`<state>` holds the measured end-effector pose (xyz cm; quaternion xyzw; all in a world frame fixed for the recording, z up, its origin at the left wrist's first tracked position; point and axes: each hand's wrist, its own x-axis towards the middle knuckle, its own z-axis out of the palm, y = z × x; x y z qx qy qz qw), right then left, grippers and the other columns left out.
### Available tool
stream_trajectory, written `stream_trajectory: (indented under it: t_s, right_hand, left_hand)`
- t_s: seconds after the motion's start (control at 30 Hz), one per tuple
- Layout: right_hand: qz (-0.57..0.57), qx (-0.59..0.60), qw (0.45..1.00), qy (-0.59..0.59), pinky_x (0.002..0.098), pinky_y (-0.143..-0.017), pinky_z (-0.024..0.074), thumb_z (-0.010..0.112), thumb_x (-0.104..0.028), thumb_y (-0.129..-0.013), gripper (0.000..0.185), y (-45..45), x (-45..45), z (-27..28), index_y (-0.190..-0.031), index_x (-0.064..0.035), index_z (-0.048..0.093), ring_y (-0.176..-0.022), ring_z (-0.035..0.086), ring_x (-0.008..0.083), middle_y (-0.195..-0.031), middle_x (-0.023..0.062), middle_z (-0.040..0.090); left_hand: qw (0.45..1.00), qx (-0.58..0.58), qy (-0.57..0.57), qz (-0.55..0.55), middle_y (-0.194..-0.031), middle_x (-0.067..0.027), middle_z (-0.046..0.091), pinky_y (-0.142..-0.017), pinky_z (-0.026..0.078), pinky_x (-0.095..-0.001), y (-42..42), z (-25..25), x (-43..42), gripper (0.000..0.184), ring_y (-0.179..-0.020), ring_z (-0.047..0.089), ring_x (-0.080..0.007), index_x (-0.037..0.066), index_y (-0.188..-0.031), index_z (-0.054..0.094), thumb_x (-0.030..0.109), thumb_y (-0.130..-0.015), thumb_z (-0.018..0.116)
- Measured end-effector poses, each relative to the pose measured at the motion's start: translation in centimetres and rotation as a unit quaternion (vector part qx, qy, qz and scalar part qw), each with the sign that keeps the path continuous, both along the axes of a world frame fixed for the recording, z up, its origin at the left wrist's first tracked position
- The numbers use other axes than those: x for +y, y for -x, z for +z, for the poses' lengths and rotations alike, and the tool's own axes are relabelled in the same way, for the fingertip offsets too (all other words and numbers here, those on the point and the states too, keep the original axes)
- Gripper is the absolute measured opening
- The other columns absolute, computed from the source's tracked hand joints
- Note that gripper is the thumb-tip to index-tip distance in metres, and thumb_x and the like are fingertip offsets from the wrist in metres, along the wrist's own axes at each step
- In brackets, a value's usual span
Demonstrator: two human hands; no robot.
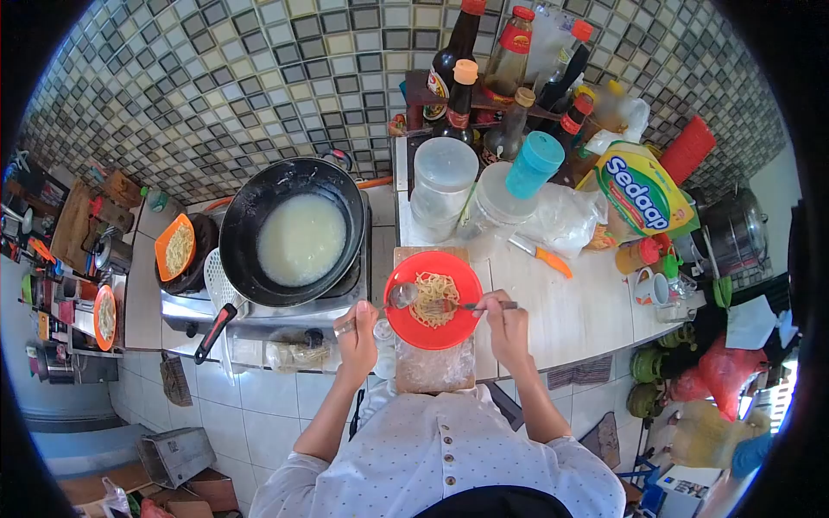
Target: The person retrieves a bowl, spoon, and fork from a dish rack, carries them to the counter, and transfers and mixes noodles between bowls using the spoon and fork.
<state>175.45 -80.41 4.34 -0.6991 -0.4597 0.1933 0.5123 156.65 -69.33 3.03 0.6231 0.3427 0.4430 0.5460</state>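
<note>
A red bowl (406,328) stands on a board (436,367) at the counter's front edge, with noodles (434,315) in its middle. My left hand (357,337) is closed around the handle of a spoon (402,296), whose round end reaches over the bowl's left side. From the right, my right hand (505,324) grips a fork (466,306), its tines among the noodles. Both hands are just outside the bowl's rim, one on either side.
Left of the bowl, a black wok (237,233) with pale liquid (302,240) sits on the stove; a slotted spatula (223,276) lies beside it. An orange bowl of noodles (164,259) is further left. Behind stand jars (443,181) and sauce bottles (462,99). A knife (548,259) lies right.
</note>
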Motion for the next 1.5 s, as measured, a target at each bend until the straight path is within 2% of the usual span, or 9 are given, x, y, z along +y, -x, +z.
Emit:
stream_trajectory:
  t_s: [0.23,0.37,0.5,0.7,0.9,1.0,1.23,1.3,1.5]
  right_hand:
    - [0.045,-0.029,0.999,-0.004,0.0272,-0.055,0.0455,0.04,-0.01,-0.086,0.025,0.8,0.0,0.0,-0.072,0.0038,0.054,-0.063,0.06,0.0189,-0.072,0.0113,0.058]
    - [-0.011,-0.001,1.0,-0.001,0.0254,-0.048,0.0396,0.038,-0.014,-0.088,0.028,-1.1,-0.2,-0.5,-0.072,0.0028,0.054,-0.051,0.05,0.0138,-0.067,0.0081,0.056]
    - [-0.094,0.068,0.991,-0.069,0.0217,-0.04,0.0289,0.036,-0.018,-0.09,0.028,-1.9,-0.3,-0.5,-0.077,0.0003,0.052,-0.044,0.034,0.0054,-0.062,0.0041,0.053]
    - [-0.087,0.145,0.98,-0.102,0.0171,-0.038,0.0227,0.037,-0.02,-0.09,0.025,-1.2,-0.5,-0.2,-0.08,-0.0019,0.051,-0.043,0.031,0.0011,-0.06,0.0029,0.053]
    - [-0.062,0.145,0.98,-0.119,0.0175,-0.039,0.0251,0.04,-0.018,-0.089,0.023,-0.2,-0.6,-0.2,-0.078,-0.0016,0.052,-0.044,0.032,0.0021,-0.06,0.003,0.054]
    - [-0.006,0.164,0.976,-0.145,0.0159,-0.04,0.0258,0.037,-0.02,-0.09,0.025,0.8,-0.1,0.3,-0.077,-0.0015,0.049,-0.044,0.036,0.0032,-0.062,0.0059,0.053]
    - [0.215,0.219,0.943,-0.126,0.0193,-0.047,0.0326,0.043,-0.016,-0.086,0.023,3.7,-0.1,1.2,-0.081,0.0031,0.054,-0.05,0.04,0.0066,-0.074,0.0084,0.056]
    - [0.308,0.224,0.917,-0.115,0.0194,-0.047,0.033,0.043,-0.015,-0.085,0.022,4.7,-0.5,0.4,-0.08,0.0028,0.055,-0.051,0.041,0.0069,-0.077,0.0089,0.056]
    - [0.441,0.249,0.862,-0.029,0.0191,-0.048,0.0345,0.042,-0.013,-0.085,0.022,8.8,-3.3,-1.1,-0.08,0.0024,0.057,-0.052,0.043,0.0061,-0.076,0.0077,0.057]
  left_hand:
    - [0.998,0.064,-0.002,-0.019,-0.056,0.0021,0.031,-0.048,0.023,-0.0241,-0.4,0.0,-0.5,0.037,-0.054,0.027,-0.0074,0.004,-0.06,0.035,0.023,-0.091,0.033]
    - [0.995,0.093,-0.014,-0.03,-0.053,-0.0011,0.034,-0.046,0.027,-0.0247,-0.5,0.4,-0.5,0.038,-0.053,0.03,-0.0075,-0.001,-0.061,0.04,0.023,-0.091,0.036]
    - [0.998,0.057,0.005,-0.03,-0.054,-0.0004,0.035,-0.046,0.027,-0.0241,-0.3,0.0,-0.5,0.038,-0.053,0.029,-0.007,-0.001,-0.061,0.04,0.023,-0.091,0.037]
    - [1.0,0.005,0.023,-0.008,-0.055,0.0017,0.032,-0.047,0.024,-0.0236,0.2,0.3,-1.5,0.038,-0.054,0.027,-0.0066,0.003,-0.06,0.037,0.023,-0.091,0.034]
    - [0.993,-0.08,0.068,0.059,-0.055,0.0031,0.031,-0.048,0.023,-0.0236,0.7,0.6,-4.1,0.038,-0.053,0.027,-0.0063,0.006,-0.059,0.035,0.025,-0.092,0.032]
    - [0.98,-0.131,0.139,0.056,-0.057,0.0022,0.033,-0.049,0.023,-0.0222,1.8,1.2,-6.1,0.038,-0.054,0.028,-0.0063,0.007,-0.061,0.036,0.029,-0.092,0.03]
    - [0.948,-0.25,0.081,0.177,-0.058,0.0,0.031,-0.054,0.024,-0.0256,5.1,0.2,-12.4,0.044,-0.055,0.029,-0.0115,0.007,-0.067,0.037,0.044,-0.089,0.025]
    - [0.931,-0.264,0.076,0.24,-0.059,-0.0001,0.031,-0.054,0.025,-0.0254,5.4,0.1,-14.6,0.042,-0.056,0.03,-0.0114,0.007,-0.067,0.037,0.041,-0.089,0.026]
    - [0.881,-0.227,0.097,0.404,-0.062,-0.0006,0.037,-0.054,0.028,-0.0222,7.5,-1.8,-21.6,0.039,-0.058,0.032,-0.0085,0.006,-0.069,0.038,0.035,-0.091,0.025]
